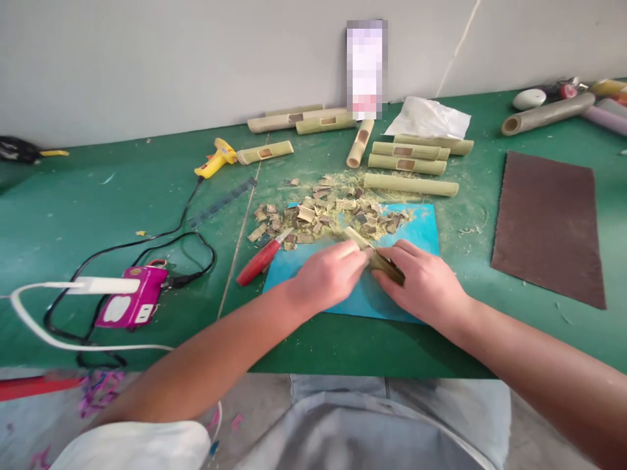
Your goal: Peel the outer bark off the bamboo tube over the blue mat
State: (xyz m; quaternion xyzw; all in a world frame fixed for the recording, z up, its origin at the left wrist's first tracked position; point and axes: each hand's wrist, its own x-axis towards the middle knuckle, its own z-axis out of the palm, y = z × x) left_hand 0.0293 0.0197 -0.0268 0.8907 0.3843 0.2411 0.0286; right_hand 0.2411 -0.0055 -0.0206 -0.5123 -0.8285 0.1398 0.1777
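Observation:
Over the blue sheet point(294, 269) a bamboo tube point(356, 238) lies at a slant between my hands. My left hand point(333, 271) is closed around its middle, knuckles up. My right hand point(424, 277) grips the near end with thumb and fingers, beside a dark patch on the tube. Whether a small tool is also in the right hand, I cannot make out. Bamboo chips and shavings point(318, 219) are heaped just beyond the hands. To the left of my left hand lies a red-handled knife point(259, 261), its blade tip pointing at the chips.
Several bamboo tubes point(411, 186), many with cut slots, lie at the back below a propped-up phone point(366, 68) and a crumpled white paper point(428, 119). A yellow glue gun point(215, 158) and a purple power strip point(133, 297) with cords sit left. Brown sandpaper point(548, 228) lies right.

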